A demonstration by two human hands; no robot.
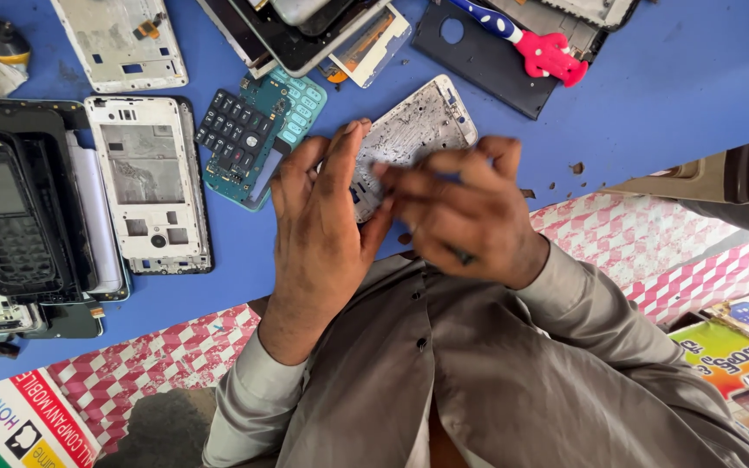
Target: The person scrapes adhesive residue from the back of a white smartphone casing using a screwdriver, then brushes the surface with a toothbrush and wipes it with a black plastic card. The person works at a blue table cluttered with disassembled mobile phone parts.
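My left hand (318, 221) grips the near end of a white phone frame (413, 130) whose inner face is dirty and scraped. It is held tilted above the blue table (669, 78). My right hand (470, 212) is blurred and lies over the frame's lower edge, fingers bent and touching its surface. Whether the right hand holds a small tool I cannot tell. Small dark crumbs lie on the blue surface to the right of the hands.
A green circuit board with a dark keypad (249, 134) lies left of the hands. Further left are a white phone frame (147, 182) and a black phone housing (10, 217). At the back lie stacked phone parts, a dark back cover (478, 52) and a toothbrush with red bristles (539, 48).
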